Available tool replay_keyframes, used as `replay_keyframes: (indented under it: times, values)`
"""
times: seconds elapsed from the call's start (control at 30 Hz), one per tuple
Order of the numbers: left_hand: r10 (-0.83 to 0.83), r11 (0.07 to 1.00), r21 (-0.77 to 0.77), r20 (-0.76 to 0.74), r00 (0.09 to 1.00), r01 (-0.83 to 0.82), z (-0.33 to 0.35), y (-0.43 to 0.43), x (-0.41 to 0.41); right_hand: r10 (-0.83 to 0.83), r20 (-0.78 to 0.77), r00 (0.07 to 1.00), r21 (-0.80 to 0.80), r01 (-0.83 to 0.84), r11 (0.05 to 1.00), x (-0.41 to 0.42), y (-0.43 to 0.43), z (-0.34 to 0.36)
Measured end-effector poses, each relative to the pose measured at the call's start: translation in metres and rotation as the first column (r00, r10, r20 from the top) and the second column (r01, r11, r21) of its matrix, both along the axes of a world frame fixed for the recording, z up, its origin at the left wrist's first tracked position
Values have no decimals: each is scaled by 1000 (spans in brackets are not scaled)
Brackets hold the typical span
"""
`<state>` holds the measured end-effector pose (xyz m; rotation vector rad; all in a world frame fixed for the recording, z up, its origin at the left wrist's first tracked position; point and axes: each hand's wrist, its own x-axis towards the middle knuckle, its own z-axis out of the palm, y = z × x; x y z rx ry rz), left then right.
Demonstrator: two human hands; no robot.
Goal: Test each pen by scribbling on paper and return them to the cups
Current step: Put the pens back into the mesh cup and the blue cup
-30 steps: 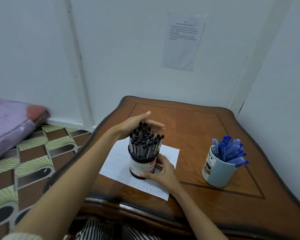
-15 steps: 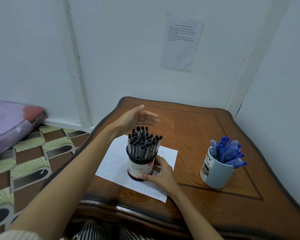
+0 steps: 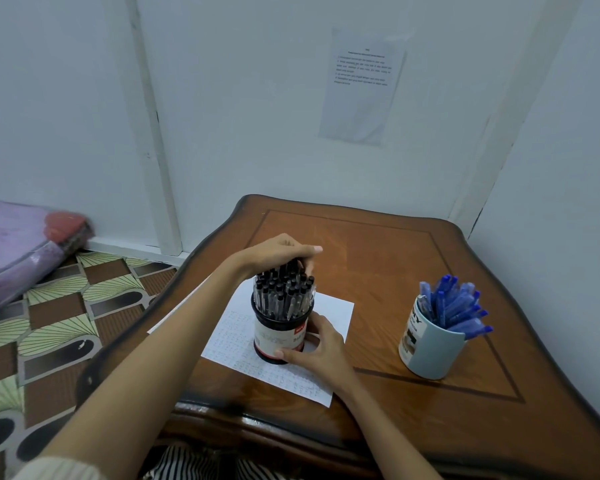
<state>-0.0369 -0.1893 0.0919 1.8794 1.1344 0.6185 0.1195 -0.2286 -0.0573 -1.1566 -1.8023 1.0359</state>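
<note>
A black cup [image 3: 278,336] packed with several black pens [image 3: 283,289] stands on a white sheet of paper [image 3: 236,336] covered with small scribbles. My left hand [image 3: 278,252] lies over the pen tops, its fingertips curled down round the top of a pen at the far side of the bunch. My right hand [image 3: 321,351] grips the black cup low on its right side, thumb on the front. To the right, a pale blue mug [image 3: 428,355] holds several blue pens [image 3: 454,308], untouched.
The brown wooden table [image 3: 413,271] stands in a corner, with white walls behind it and to its right. A printed sheet [image 3: 361,84] is stuck on the back wall. Patterned floor and a purple mattress [image 3: 11,244] lie to the left.
My left hand has dropped from hovering open above the black pens onto their tops, and its fingers have curled down. My right hand has stayed on the cup.
</note>
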Motion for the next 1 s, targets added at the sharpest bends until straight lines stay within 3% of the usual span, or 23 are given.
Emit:
replay_keyframes:
  times: [0.07,0.13,0.23,0.3,0.47,0.57,0.77,1.0]
  values:
    - [19,1000,4,28,999,-19,0,-2,-2,-4,0,1000,1,4,1000,0,0,0]
    - [82,996,4,148,986,-84,-3,-7,-3,0,2,1000,7,0,1000,0,0,0]
    - [233,970,-32,392,890,-240,-19,-16,-11,10,-6,1000,7,-10,1000,0,1,-1]
    - [233,970,-61,500,834,-235,-40,-24,-21,8,-10,1000,7,-8,1000,0,1,-1]
    - [210,977,-73,402,891,-198,-79,-47,-29,19,-16,1000,18,-19,1000,0,1,1]
    - [277,960,-40,313,909,-278,-81,-56,-21,10,-24,1000,24,-10,1000,-1,0,1]
    - [433,889,-5,343,834,-459,-78,-60,-7,9,-25,1000,20,-8,1000,-2,0,-1]
    - [386,915,-29,347,855,-401,-76,-62,-10,17,-33,999,4,-17,1000,0,1,1]
